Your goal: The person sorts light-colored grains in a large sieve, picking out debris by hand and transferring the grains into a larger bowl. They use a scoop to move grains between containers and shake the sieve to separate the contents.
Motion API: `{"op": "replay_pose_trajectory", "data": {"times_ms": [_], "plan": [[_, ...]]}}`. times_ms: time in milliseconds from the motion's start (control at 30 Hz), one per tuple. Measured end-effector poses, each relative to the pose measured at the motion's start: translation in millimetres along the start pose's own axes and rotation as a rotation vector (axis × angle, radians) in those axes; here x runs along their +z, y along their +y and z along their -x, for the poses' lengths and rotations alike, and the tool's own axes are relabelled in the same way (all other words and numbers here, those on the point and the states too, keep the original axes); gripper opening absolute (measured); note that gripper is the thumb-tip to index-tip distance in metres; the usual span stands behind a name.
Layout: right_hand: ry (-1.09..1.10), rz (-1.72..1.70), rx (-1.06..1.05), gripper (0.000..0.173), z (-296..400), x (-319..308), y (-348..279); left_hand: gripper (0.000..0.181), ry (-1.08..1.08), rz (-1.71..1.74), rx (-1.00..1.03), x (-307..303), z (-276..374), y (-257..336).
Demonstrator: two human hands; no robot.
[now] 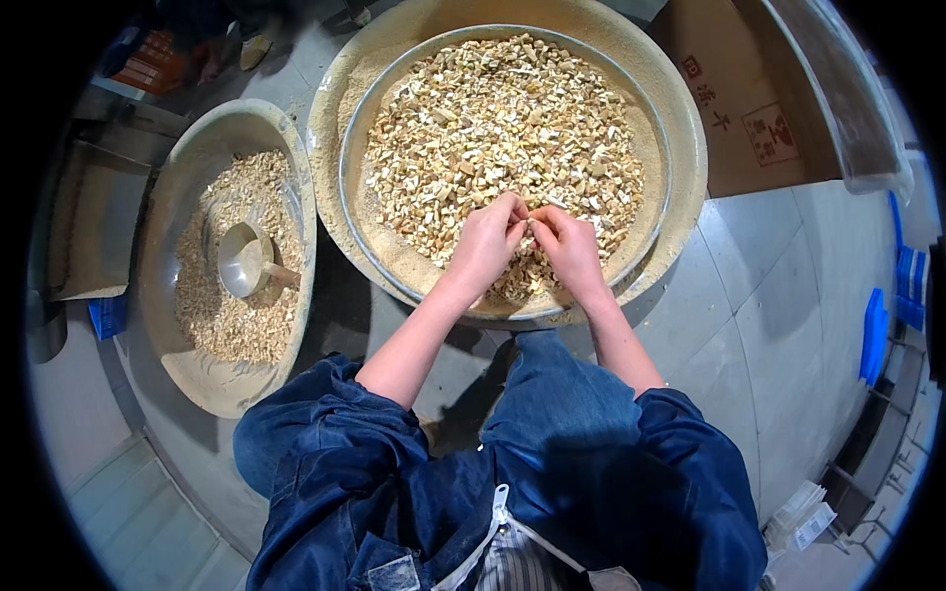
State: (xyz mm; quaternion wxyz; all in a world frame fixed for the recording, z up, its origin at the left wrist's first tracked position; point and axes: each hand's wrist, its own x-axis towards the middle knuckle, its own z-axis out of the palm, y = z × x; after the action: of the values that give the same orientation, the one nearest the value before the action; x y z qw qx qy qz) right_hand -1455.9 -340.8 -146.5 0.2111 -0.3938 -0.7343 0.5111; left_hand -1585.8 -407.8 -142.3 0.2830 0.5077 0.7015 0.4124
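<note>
My left hand (484, 240) and my right hand (567, 247) meet over the near part of a round metal-rimmed sieve (505, 29). Thumbs and fingertips of both pinch together around one small pale piece, mostly hidden by the fingers. Beneath them spreads a thick layer of dried, chopped pieces (502, 125), cream, yellow and brown, perhaps mushroom or root. The sieve rests in a wide basin (691, 148) coated with tan powder. Fine powder also shows along the sieve's near left inside edge.
At left stands a second basin (166, 318) with finer chopped bits and a metal scoop (240, 266). A printed cardboard box (739, 89) with a plastic liner (872, 155) borders the right. Another person's shoe (255, 52) and an orange crate (151, 63) appear upper left. Tiled floor (768, 273) lies at right.
</note>
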Motion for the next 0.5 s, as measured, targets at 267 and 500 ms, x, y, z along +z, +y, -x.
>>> {"op": "replay_pose_trajectory", "data": {"times_ms": [267, 500], "plan": [[-0.053, 0.34, -0.245, 0.024, -23, -24, 6, 0.02, -0.106, -0.261, 0.088, -21, -12, -14], [0.004, -0.111, 0.07, 0.022, -42, -70, -56, 0.055, -0.189, -0.208, -0.182, -89, -8, 0]]}}
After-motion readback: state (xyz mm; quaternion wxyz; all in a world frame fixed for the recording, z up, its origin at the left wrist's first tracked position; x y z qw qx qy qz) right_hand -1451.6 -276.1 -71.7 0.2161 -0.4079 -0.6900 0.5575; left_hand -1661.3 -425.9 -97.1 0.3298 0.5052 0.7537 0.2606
